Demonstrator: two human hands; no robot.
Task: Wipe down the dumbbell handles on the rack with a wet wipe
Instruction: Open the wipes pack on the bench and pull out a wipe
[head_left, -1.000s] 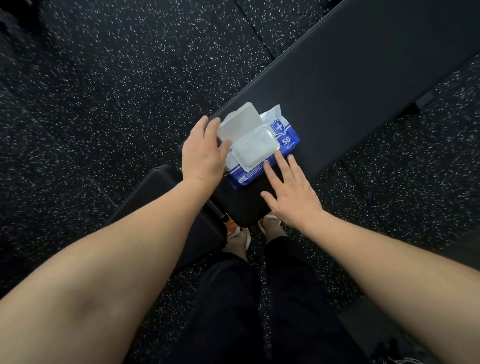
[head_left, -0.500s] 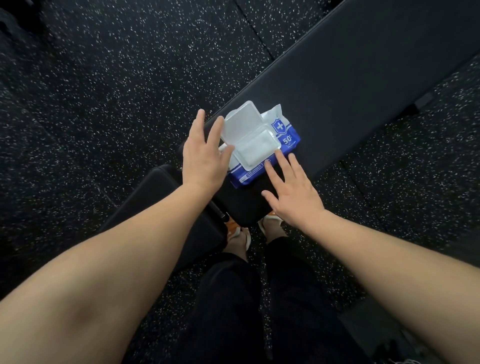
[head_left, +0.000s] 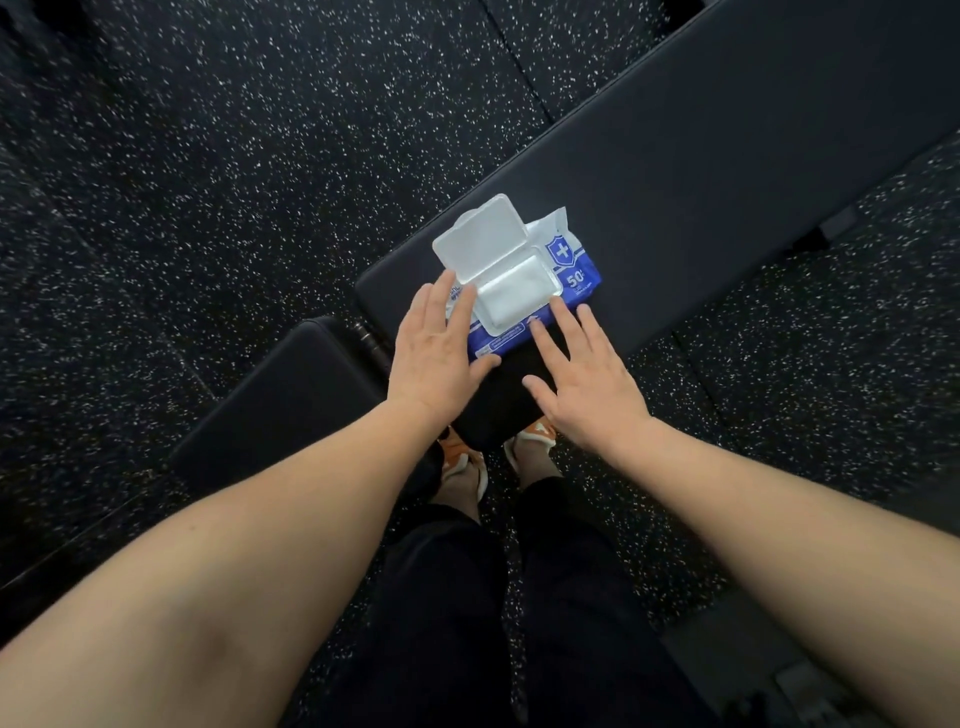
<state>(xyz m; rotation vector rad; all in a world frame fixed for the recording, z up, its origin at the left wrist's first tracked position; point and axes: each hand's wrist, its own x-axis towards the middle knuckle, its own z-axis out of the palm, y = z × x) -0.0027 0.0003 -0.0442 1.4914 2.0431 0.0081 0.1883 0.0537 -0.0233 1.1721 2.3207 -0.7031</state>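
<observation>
A blue and white wet wipe pack (head_left: 574, 278) lies on the near end of a black padded bench (head_left: 701, 171). Its white plastic lid (head_left: 480, 241) stands flipped up, showing the white opening below. My left hand (head_left: 439, 353) rests flat on the pack's left end, fingers spread. My right hand (head_left: 587, 379) hovers flat at the pack's near edge, its fingertips touching the edge; it holds nothing. No dumbbells or rack are in view.
A second black pad (head_left: 280, 410) of the bench angles down at the left. Black speckled rubber floor (head_left: 260, 156) surrounds the bench. My legs in black trousers and orange-white sandals (head_left: 462, 457) stand just below the bench end.
My left hand has slid right, from the pack's left side onto its left end. My right hand has barely moved. The lid stays up.
</observation>
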